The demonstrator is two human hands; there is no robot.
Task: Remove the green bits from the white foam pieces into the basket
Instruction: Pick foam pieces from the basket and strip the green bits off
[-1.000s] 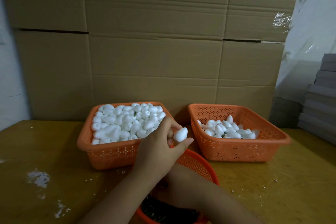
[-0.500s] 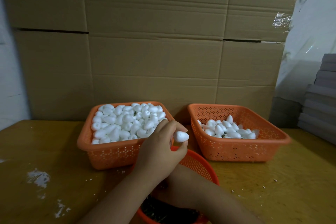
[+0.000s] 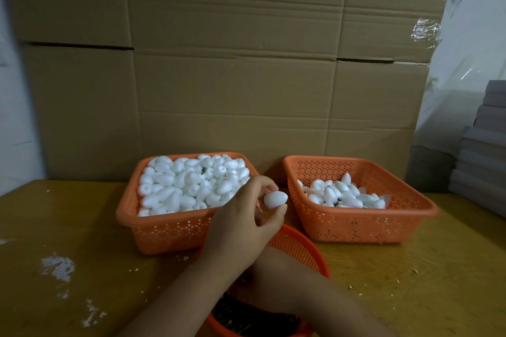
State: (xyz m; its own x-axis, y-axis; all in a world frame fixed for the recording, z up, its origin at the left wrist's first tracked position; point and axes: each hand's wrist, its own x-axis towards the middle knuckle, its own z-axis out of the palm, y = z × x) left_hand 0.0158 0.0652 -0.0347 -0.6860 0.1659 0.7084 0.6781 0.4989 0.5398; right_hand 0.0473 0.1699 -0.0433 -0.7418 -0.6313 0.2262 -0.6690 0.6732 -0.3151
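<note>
My left hand [image 3: 241,227] pinches one white foam piece [image 3: 275,198] between thumb and fingertips, above the far rim of the round orange basket [image 3: 298,249]. Dark green bits [image 3: 246,317] lie in the bottom of that basket. My right hand [image 3: 262,273] reaches into the round basket under my left wrist, and its fingers are hidden. A rectangular orange basket [image 3: 164,230] on the left is heaped with white foam pieces [image 3: 189,186]. A second rectangular orange basket [image 3: 356,224] on the right holds a shallower layer of foam pieces [image 3: 342,194].
All the baskets stand on a yellow wooden table [image 3: 410,268] scattered with white crumbs and smears [image 3: 57,265]. A wall of cardboard boxes [image 3: 246,76] rises right behind the baskets. Grey stacked sheets [image 3: 484,150] sit at the right edge.
My left hand's fingers have shifted on the foam piece and turned it a little; the hand stays in nearly the same spot. The right arm has not moved.
</note>
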